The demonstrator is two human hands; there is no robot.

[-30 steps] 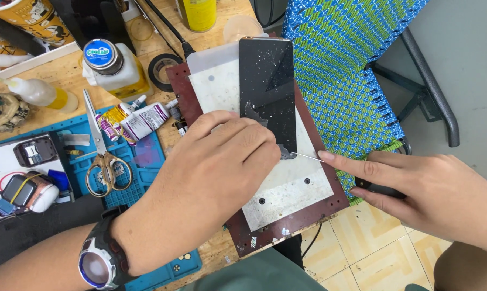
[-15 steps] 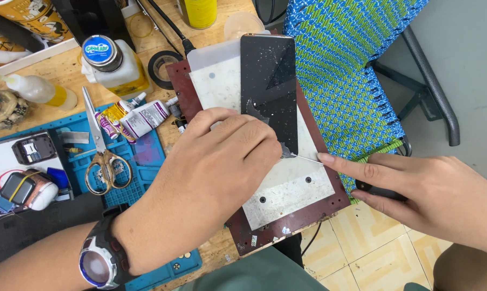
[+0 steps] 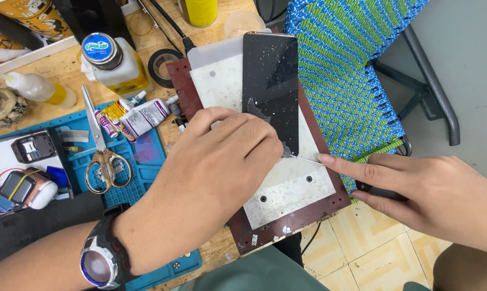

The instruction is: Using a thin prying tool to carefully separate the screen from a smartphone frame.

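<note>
My left hand [image 3: 211, 172] lies curled over the lower end of a black phone screen [image 3: 271, 86], fingers bent and pressing down near its bottom corner. The screen lies flat and lengthwise on a white plate [image 3: 286, 183], which sits on a dark red board [image 3: 303, 215] at the edge of the wooden table [image 3: 55, 70]. White specks dot the glass, and near my fingertips a grey flake stands up from the surface.

My right hand [image 3: 432, 188] comes in from the side with its index finger stretched out toward the screen's lower corner. A thin metal blade [image 3: 305, 159] runs from that fingertip to the corner, where it meets my left fingers. I cannot tell how the blade is pinched, or which fingers grip it. The other right fingers are folded around a small dark thing [image 3: 375, 189] that is mostly hidden.

On my left wrist is a watch [image 3: 100, 261] with a round face. Left of the board lies a blue mat [image 3: 146, 156] with scissors [image 3: 100, 156] on it, and glue tubes [image 3: 141, 116] lie just beside them. A bottle with a blue cap [image 3: 111, 62] stands farther back, near a roll of black tape [image 3: 162, 64]. A chair with a blue and green woven seat [image 3: 351, 70] stands to the right of the table.
</note>
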